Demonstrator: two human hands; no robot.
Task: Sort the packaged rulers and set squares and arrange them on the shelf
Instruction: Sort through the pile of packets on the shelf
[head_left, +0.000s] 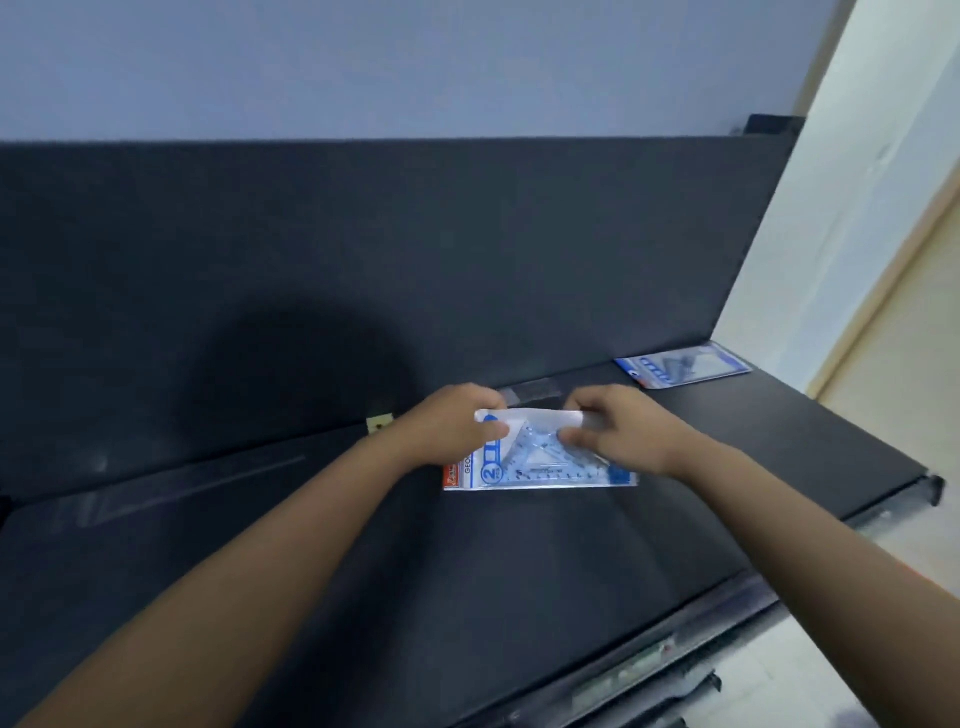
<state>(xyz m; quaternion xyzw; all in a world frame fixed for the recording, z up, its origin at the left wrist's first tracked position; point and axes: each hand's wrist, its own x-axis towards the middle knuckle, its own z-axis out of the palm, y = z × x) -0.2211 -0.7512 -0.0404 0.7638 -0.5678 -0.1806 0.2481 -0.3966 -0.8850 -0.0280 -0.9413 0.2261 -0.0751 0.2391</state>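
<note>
A packaged set square (540, 465), clear blue in a white and blue sleeve, lies over the middle of the black shelf (519, 561). My left hand (452, 428) pinches the package's upper left corner. My right hand (618, 431) pinches its upper right part, where the top flap is folded over. A second set square package (683, 370) lies flat at the shelf's far right end. A clear ruler (530, 391) lies against the back panel just behind my hands. Another long clear ruler (171, 493) lies on the left of the shelf.
The dark back panel (363, 249) rises behind the shelf. A small cream tag (379, 422) sits at its base left of my hands. The shelf's front edge (644, 660) carries a label strip, with lower shelves beneath it. A pale wall and floor lie to the right.
</note>
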